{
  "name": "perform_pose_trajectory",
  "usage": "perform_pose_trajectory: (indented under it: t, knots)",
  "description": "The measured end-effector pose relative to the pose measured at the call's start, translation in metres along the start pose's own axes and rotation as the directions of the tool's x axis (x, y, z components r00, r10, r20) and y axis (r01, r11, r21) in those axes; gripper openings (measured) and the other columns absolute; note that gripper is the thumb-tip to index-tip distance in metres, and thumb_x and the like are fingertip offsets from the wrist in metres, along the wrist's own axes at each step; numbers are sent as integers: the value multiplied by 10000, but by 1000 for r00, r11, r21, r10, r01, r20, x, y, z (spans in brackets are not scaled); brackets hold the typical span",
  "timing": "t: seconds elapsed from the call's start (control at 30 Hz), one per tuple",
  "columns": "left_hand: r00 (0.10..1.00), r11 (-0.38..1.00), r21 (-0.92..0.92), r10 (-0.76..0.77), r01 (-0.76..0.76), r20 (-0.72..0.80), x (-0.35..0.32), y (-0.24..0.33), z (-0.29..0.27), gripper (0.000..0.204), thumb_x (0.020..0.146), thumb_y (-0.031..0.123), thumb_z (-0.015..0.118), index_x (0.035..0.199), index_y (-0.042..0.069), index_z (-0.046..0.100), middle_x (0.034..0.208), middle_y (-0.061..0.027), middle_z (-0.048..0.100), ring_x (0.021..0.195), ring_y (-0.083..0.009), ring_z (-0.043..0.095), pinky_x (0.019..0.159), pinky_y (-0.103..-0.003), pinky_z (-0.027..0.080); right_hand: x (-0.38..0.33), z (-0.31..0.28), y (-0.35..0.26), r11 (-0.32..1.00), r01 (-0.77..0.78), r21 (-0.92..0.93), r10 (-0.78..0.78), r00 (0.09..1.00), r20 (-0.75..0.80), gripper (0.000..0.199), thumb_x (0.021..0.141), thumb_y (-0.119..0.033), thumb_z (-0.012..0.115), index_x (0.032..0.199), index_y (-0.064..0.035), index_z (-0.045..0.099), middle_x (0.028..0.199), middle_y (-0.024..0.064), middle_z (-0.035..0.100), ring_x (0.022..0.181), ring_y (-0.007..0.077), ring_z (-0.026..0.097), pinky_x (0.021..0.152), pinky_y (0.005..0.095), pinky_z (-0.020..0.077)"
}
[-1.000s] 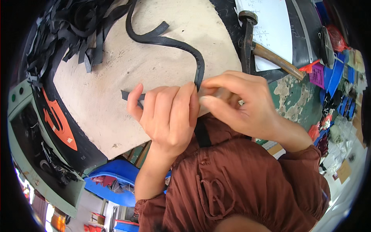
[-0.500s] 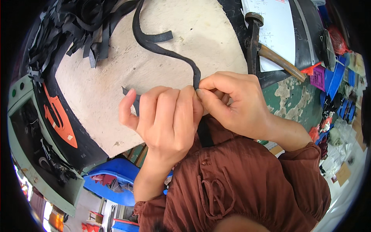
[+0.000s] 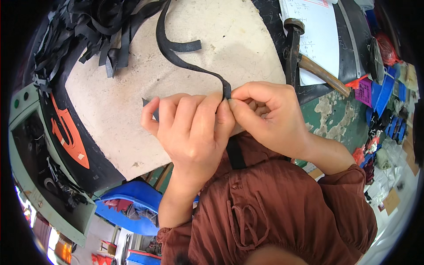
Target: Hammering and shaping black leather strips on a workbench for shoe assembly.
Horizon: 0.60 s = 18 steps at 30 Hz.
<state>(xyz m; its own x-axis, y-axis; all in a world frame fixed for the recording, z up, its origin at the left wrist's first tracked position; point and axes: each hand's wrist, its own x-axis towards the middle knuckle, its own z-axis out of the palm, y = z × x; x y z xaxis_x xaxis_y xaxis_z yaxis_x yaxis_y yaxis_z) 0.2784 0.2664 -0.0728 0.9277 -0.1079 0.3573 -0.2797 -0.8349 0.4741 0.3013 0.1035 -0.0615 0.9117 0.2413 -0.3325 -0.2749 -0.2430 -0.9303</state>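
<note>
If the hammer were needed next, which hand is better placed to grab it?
Probably the right hand: the hammer lies on its side, farther from the left hand. Both hands pinch the strip, so neither is free.

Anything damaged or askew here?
Yes: the green surface right of the beige board shows pale patches, like flaked paint. The upper-left pile of black strips is tangled. The held strip shows no obvious damage.
</note>
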Motion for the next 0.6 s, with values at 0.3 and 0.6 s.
perform_pose_trajectory:
  t: [0.3,0.6]
  knots:
    - [940,868,-362,-324,340,105,-3,-1,14,91,810,61,755,854,107,689,827,-17,654,794,-212,599,876,-368,375,1,2,-5,892,-251,377,246,967,62,111,938,-27,629,913,62,691,751,30,675,633,45,626,530,224,498]
    - [995,982,-169,-76,87,68,8,-4,7,141,766,60,775,876,116,705,833,-3,656,821,-216,612,896,-388,374,-2,1,5,969,-132,206,139,990,-18,94,936,-23,632,924,57,681,725,37,672,621,17,578,523,225,461]
